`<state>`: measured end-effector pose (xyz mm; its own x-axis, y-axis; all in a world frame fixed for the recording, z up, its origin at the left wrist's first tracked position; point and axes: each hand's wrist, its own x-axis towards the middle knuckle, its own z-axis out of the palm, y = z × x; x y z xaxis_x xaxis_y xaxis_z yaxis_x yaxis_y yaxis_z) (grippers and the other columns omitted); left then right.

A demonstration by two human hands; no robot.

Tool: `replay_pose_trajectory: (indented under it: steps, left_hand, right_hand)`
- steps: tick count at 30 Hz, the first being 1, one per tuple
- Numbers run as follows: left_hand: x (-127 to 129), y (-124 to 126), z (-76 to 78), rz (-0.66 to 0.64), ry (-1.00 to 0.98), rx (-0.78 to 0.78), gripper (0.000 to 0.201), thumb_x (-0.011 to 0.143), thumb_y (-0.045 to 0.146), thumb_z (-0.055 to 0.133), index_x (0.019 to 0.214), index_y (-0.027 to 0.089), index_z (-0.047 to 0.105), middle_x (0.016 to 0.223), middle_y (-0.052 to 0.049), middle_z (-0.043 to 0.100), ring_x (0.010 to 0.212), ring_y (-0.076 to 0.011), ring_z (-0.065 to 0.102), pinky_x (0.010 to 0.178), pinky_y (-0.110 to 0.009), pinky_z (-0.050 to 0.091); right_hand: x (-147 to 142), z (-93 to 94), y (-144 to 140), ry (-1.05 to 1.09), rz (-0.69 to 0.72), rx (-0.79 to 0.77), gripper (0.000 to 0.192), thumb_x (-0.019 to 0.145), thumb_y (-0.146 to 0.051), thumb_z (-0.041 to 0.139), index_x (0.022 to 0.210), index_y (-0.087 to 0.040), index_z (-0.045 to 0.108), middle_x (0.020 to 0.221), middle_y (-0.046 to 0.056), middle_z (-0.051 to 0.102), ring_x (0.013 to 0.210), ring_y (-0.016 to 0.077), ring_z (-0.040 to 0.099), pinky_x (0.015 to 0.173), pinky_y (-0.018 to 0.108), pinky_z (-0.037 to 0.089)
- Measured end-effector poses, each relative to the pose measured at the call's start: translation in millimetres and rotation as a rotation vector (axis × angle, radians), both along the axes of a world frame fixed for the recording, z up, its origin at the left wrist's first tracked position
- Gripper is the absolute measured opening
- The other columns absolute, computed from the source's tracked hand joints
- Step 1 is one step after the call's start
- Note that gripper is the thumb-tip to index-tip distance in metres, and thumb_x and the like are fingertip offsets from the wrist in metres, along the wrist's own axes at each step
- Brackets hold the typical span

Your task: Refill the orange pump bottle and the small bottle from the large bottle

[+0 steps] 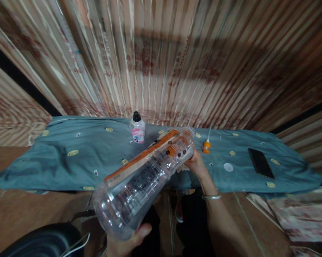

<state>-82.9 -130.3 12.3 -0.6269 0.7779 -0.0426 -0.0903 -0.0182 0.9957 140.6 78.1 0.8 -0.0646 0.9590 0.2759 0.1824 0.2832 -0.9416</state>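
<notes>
A large clear plastic bottle (142, 185) with an orange printed label slants across the middle of the view, its wide base toward the lower left. My left hand (132, 240) grips that base from below, thumb along the side. Near the bottle's far end, my right hand (196, 163) is wrapped underneath, its fingers mostly hidden behind the plastic. An orange pump top (206, 146) with a thin pale tube stands on the cloth just right of the bottle. To the left of the bottle's far end is a small clear bottle (137, 134) with a black cap and pink label.
A teal cloth with pineapple prints (59, 167) covers the long narrow table. A white disc (228, 167) and a dark phone (261, 163) lie on the right. Striped curtains (161, 64) hang behind. At lower left is a black rounded seat (40, 239) with a white cord.
</notes>
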Motion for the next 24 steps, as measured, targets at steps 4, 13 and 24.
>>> replay_pose_trajectory:
  steps: [4, 13, 24]
  left_hand:
    - [-2, 0, -0.9, -0.062, 0.013, 0.009, 0.047, 0.059, 0.068, 0.086, 0.086, 0.030, 0.076, 0.080, -0.005, 0.075, 0.102, -0.0380, 0.075, 0.110, -0.062, 0.049]
    - [2, 3, 13.1, -0.019, -0.043, -0.046, 0.051, 0.049, 0.072, 0.088, 0.074, 0.029, 0.076, 0.078, -0.004, 0.077, 0.095, -0.0410, 0.076, 0.111, -0.067, 0.045]
    - [-3, 0, 0.2, -0.033, 0.010, -0.018, 0.049, 0.054, 0.070, 0.086, 0.079, 0.028, 0.077, 0.078, -0.005, 0.077, 0.097, -0.0428, 0.074, 0.108, -0.067, 0.047]
  right_hand:
    - [1, -2.0, 1, 0.007, 0.008, -0.005, 0.060, 0.061, -0.056, 0.091, 0.106, -0.024, 0.068, 0.104, 0.008, 0.079, 0.101, 0.0322, 0.074, 0.091, 0.048, 0.063]
    - [1, 0.6, 0, -0.032, 0.025, 0.007, 0.057, 0.066, -0.055, 0.087, 0.108, -0.023, 0.068, 0.111, 0.012, 0.077, 0.107, 0.0352, 0.072, 0.094, 0.052, 0.062]
    - [2, -3.1, 2, -0.036, 0.029, 0.011, 0.062, 0.064, -0.057, 0.089, 0.111, -0.022, 0.069, 0.117, 0.012, 0.077, 0.108, 0.0335, 0.073, 0.095, 0.049, 0.061]
